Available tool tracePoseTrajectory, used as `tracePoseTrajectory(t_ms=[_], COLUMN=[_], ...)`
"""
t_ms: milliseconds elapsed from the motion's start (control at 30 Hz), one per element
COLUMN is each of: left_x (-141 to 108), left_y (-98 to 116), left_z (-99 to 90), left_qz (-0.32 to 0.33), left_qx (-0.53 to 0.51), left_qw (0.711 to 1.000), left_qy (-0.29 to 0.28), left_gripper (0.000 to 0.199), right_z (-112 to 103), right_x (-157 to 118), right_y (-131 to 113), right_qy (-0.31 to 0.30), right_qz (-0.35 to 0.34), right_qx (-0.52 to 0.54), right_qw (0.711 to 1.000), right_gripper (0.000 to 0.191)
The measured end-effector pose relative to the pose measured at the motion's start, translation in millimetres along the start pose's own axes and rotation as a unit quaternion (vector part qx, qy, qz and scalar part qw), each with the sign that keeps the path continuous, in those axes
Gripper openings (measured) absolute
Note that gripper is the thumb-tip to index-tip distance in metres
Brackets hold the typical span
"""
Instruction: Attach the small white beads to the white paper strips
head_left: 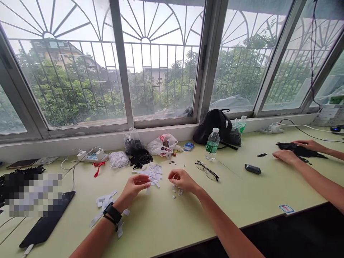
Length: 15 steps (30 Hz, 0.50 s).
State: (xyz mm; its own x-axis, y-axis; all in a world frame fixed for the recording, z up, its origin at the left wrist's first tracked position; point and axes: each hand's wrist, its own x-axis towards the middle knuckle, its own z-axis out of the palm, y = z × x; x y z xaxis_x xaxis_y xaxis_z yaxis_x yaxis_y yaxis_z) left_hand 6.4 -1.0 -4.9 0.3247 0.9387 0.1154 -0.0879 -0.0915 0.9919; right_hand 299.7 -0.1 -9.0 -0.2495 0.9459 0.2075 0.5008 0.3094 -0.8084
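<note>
My left hand (pixel 135 188) hangs over the pale green table (pixel 161 229), its fingers curled together beside a heap of white fabric strips (pixel 152 174). Whether those fingers pinch something small is hidden. My right hand (pixel 182 181) is curled directly above a small cluster of white buttons (pixel 176 191), and its fingertips hide anything they may hold. More white strips (pixel 103 202) lie under my left wrist, which wears a black wristband (pixel 113 213). At the right, a co-worker's two hands (pixel 298 150) rest on black fabric pieces (pixel 301 149).
Eyeglasses (pixel 206 170), a water bottle (pixel 212 143), a black backpack (pixel 212 126), and plastic bags (pixel 161 145) stand along the window sill side. A power strip (pixel 92 156) and cables lie at the back left. A dark tablet (pixel 47 219) lies at the left. The table's front edge runs across the lower right.
</note>
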Motion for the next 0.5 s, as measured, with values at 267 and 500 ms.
tracePoseTrajectory(t_ms=[267, 500], left_x=[1.8, 1.4], left_y=[-3.5, -1.5], left_z=[-2.6, 0.2], left_qz=[-0.009, -0.016], left_qx=[-0.034, -0.05], left_qw=[0.999, 0.999], left_qy=[0.0, 0.002], left_gripper=[0.035, 0.036], right_z=[2.0, 0.3], right_x=[1.5, 0.8], right_y=[-0.5, -3.2], right_qy=[0.005, 0.018], right_qz=[0.0, -0.002], right_qx=[0.011, 0.016], right_qw=[1.0, 1.0], right_gripper=[0.012, 0.013])
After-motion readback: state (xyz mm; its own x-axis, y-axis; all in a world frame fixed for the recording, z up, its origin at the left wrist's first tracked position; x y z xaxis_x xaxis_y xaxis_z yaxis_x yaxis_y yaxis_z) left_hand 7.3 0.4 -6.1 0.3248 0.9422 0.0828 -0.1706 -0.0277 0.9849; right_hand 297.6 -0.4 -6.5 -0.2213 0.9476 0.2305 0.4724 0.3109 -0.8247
